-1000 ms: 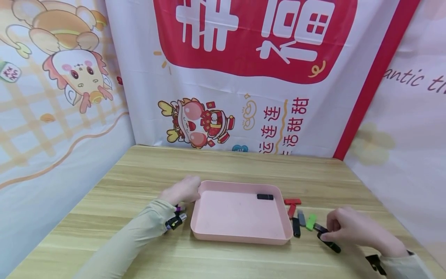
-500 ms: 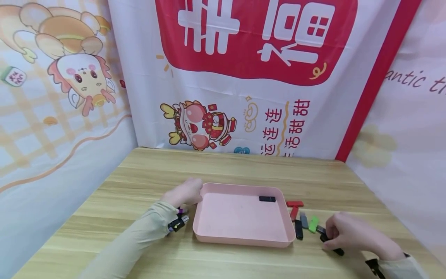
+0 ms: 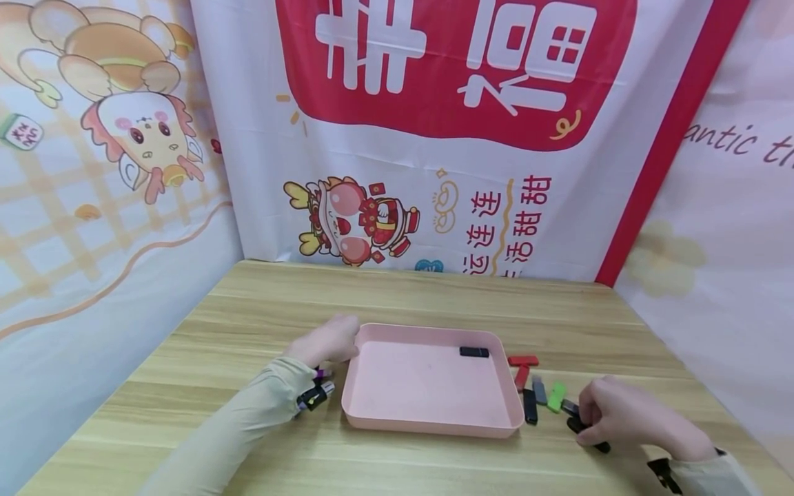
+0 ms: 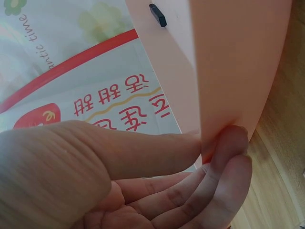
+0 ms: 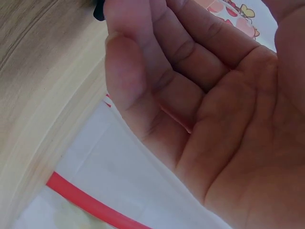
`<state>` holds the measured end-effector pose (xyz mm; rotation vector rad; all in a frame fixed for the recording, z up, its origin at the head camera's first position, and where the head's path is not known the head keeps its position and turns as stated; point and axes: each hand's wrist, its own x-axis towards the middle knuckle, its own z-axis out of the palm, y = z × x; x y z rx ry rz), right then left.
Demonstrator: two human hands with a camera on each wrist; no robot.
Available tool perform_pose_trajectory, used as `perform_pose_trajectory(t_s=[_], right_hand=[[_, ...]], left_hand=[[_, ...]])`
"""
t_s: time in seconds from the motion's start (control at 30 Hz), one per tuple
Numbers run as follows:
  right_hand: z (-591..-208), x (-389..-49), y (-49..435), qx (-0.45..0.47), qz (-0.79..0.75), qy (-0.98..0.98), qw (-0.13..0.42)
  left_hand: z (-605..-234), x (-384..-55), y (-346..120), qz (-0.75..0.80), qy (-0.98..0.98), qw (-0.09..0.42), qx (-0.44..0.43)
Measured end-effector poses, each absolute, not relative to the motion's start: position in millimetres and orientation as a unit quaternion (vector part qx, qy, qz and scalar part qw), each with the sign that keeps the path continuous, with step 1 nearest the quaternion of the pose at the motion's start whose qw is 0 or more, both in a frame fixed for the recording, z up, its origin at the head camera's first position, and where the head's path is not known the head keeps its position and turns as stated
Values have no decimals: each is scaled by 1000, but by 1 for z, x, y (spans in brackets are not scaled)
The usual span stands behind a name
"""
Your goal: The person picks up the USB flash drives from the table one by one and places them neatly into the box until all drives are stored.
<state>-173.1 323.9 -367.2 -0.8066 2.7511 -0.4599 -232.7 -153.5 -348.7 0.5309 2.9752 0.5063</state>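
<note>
My left hand (image 3: 329,341) pinches the left rim of a shallow pink tray (image 3: 428,396). In the left wrist view, thumb and fingers meet on the tray's wall (image 4: 233,67). Inside the tray, near its far right corner, lies one black USB stick (image 3: 474,352). My right hand (image 3: 633,417) is low over the table, right of the tray, with thumb and index finger pinching another black USB stick (image 3: 602,447). The right wrist view shows curled fingers (image 5: 126,67); most of that stick is hidden behind them.
Between tray and right hand lie two red sticks (image 3: 523,360), a grey one (image 3: 538,390), a black one (image 3: 530,406), a green one (image 3: 555,397) and a dark one (image 3: 570,408). Small purple and black items (image 3: 315,396) show by my left wrist. Printed cloths hang around the wooden table (image 3: 409,289).
The head view shifts slightly. Both hands stay where they were, the left at the tray's rim and the right at the black USB stick.
</note>
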Motion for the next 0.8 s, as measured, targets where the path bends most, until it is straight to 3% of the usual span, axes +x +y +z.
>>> perform_pose_trajectory(t_s=[0.4,0.8], right_hand=[[-371,-175,338,-281,-194,925,164],[-374,-179,333,-312,-194,917,155]], left_hand=[[-348,-232,-151,155,970,36,182],[-348,-231,-153,155,970,31,187]])
